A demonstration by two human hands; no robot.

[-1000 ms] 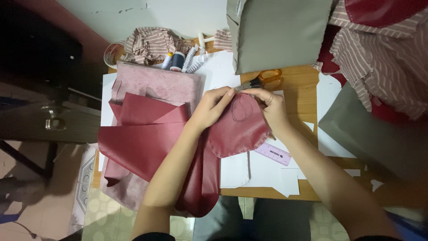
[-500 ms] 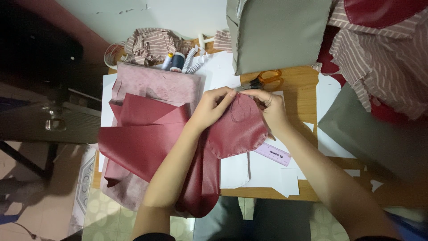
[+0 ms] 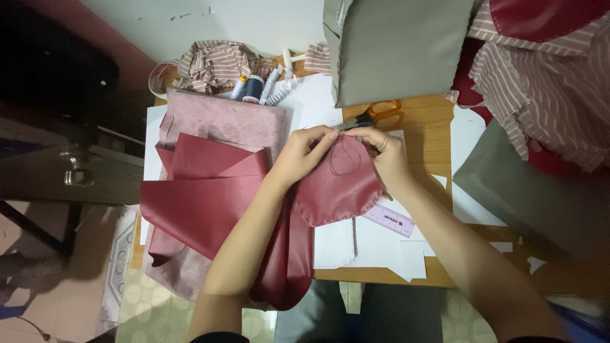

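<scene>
Over a cluttered sewing tabletop, two hands pinch a rounded red fabric piece

Nearest the viewer, two bare forearms reach up from the bottom edge. Dark red fabric [image 3: 210,203] spills off the front of the wooden tabletop [image 3: 426,127] and hangs down toward a tiled floor.

At centre, the left hand [image 3: 304,155] and the right hand [image 3: 384,155] meet over a rounded red fabric piece [image 3: 340,184] with a stitched edge. Each hand's grip is closed on the top edge of this piece, fingertips pinched onto the cloth (a thin dark thread [image 3: 340,162] loops across its surface). The piece sits in the middle of the tabletop, partly over white paper sheets [image 3: 337,244].

Just beside the right wrist lies a pink ruler [image 3: 389,220] on the paper. Left of the hands, folded red fabric rests on a paler pinkish layer [image 3: 222,121].

Further back, orange-handled scissors [image 3: 378,115] lie just beyond the fingers. Behind them stands a large grey-green fabric panel [image 3: 400,47]. Thread spools [image 3: 248,89] sit at the far left, near crumpled striped cloth [image 3: 213,63]. More striped fabric [image 3: 546,82] is heaped at the far right.
</scene>
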